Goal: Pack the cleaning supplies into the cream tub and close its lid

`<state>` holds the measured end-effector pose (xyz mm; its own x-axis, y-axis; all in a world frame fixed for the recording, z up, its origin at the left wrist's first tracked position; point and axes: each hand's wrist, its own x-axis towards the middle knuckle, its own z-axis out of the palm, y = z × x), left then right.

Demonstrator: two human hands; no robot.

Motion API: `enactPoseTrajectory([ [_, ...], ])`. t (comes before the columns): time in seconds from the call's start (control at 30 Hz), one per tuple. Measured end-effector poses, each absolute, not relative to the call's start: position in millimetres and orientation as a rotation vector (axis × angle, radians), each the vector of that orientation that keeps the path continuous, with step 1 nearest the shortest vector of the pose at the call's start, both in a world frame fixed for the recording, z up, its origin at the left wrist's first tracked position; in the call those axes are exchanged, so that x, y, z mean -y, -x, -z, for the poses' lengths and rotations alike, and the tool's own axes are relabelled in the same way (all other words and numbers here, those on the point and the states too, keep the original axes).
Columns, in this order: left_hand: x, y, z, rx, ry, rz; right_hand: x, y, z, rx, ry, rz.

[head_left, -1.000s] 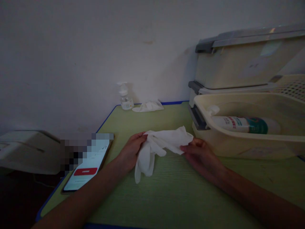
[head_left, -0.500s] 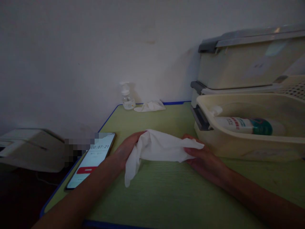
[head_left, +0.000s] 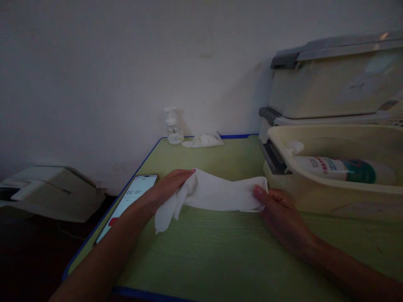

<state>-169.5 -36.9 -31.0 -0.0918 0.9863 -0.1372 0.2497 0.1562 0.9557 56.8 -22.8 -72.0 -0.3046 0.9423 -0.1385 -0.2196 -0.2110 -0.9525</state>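
Observation:
A white tissue (head_left: pixel 225 193) is stretched between my two hands above the green tabletop (head_left: pixel 208 256). My left hand (head_left: pixel 166 188) grips its gathered left end, and loose corners hang down below the fingers. At the other end my right hand (head_left: pixel 278 209) pinches the edge, thumb on the front and the fingers partly hidden behind. Between the hands the tissue lies folded into a fairly smooth band. A phone (head_left: pixel 135 195) showing a running timer rests on the table, partly covered by my left forearm.
A clear pump bottle (head_left: pixel 175 133) and a crumpled tissue (head_left: pixel 204 140) stand at the table's back edge. To the right, a cream bin (head_left: pixel 330 201) holds a spray bottle (head_left: pixel 343 168), with a lidded storage box (head_left: pixel 327 92) behind. A white boxy object (head_left: pixel 53 193) sits lower left.
My right hand has shifted its grip to the tissue's right edge and spread it flatter, with the thumb now in front. The left end's hanging corners have swung left. The view has turned slightly left.

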Motion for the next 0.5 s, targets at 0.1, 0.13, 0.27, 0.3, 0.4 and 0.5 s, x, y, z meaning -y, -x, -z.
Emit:
enactPoseTrajectory([
  [0.1,34,167,41,-1.396,-1.098,-0.872,26,-60,64,1.188,0.960,-1.516],
  [0.13,35,166,43,-1.341,-1.073,-0.839,28,-60,60,1.196,0.945,-1.473],
  [0.27,41,163,43,-1.225,-1.307,-0.814,33,-62,48,1.195,0.917,-1.399],
  [0.3,43,161,41,-1.207,-1.383,-0.778,34,-62,46,1.191,0.911,-1.407],
  [0.4,47,158,36,-1.185,-1.497,-0.680,37,-65,45,1.180,0.910,-1.427],
  [0.5,45,158,36,-1.209,-1.520,-0.711,37,-69,46,1.219,0.927,-1.371],
])
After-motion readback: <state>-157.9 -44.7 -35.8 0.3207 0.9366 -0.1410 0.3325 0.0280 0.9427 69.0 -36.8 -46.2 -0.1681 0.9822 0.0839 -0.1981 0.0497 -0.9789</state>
